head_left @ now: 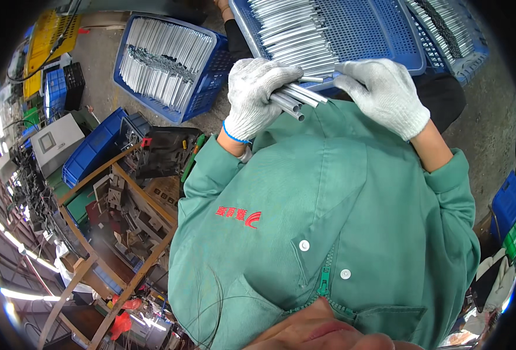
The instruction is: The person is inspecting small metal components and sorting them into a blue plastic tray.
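My left hand (257,90), in a white knit glove, is closed around a small bundle of metal tubes (296,99). Their open ends stick out toward my right hand, and one tube lies apart near the fingertips. My right hand (386,93), gloved the same way, is held apart from the bundle with thumb and forefinger drawn close together. Whether anything sits between those fingers is hidden. Just beyond both hands stands a blue perforated crate (377,35), with rows of silver tubes (293,35) in its left part.
Another blue crate (202,96) full of tubes stands on the floor at the left. A third crate (474,67) with tubes is at the far right. To my left are a wooden frame (147,201), a blue bin (94,149) and a grey box (56,143).
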Available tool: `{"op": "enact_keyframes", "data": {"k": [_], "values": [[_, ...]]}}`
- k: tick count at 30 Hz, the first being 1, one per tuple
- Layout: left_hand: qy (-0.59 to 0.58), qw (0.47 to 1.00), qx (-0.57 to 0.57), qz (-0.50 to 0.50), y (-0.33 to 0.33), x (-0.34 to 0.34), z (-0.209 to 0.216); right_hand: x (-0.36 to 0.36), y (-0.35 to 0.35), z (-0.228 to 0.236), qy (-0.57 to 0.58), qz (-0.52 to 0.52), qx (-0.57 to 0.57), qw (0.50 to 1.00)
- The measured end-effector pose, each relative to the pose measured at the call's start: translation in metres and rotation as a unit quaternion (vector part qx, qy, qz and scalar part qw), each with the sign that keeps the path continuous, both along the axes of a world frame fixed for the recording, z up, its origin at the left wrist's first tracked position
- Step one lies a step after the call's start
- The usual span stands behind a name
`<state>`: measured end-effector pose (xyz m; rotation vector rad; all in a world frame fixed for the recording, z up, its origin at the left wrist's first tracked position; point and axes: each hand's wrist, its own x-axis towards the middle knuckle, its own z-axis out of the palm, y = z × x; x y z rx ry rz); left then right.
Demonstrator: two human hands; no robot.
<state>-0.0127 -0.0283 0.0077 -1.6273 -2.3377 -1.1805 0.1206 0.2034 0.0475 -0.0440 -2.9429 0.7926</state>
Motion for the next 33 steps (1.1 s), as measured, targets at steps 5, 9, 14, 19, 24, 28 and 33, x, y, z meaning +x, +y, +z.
{"op": "enact_keyframes", "data": {"k": [5,9,14,19,24,28,33], "values": [[-0.002,1.000,0.016,0.011,0.002,0.001,-0.006,0.004,-0.002,-0.007,-0.014,0.015,-0.005,1.000],[0.029,0.999,0.042,0.019,0.005,-0.004,-0.016,-0.004,0.000,0.002,-0.083,-0.014,-0.103,0.991],[0.003,0.997,-0.046,0.062,0.014,-0.010,-0.059,0.002,0.014,-0.034,-0.043,-0.079,-0.037,0.995],[0.036,0.985,-0.127,0.112,0.032,-0.008,-0.107,0.016,0.021,-0.054,-0.057,-0.097,-0.005,0.994],[0.111,0.979,-0.107,0.136,0.038,-0.012,-0.130,0.025,0.019,-0.062,-0.014,-0.118,-0.012,0.993],[-0.097,0.983,-0.121,0.099,0.030,-0.009,-0.096,0.025,0.015,-0.048,-0.042,-0.104,-0.027,0.993],[-0.295,0.952,-0.059,0.054,0.013,-0.003,-0.066,0.024,0.013,-0.036,0.016,-0.070,-0.047,0.996]]}}
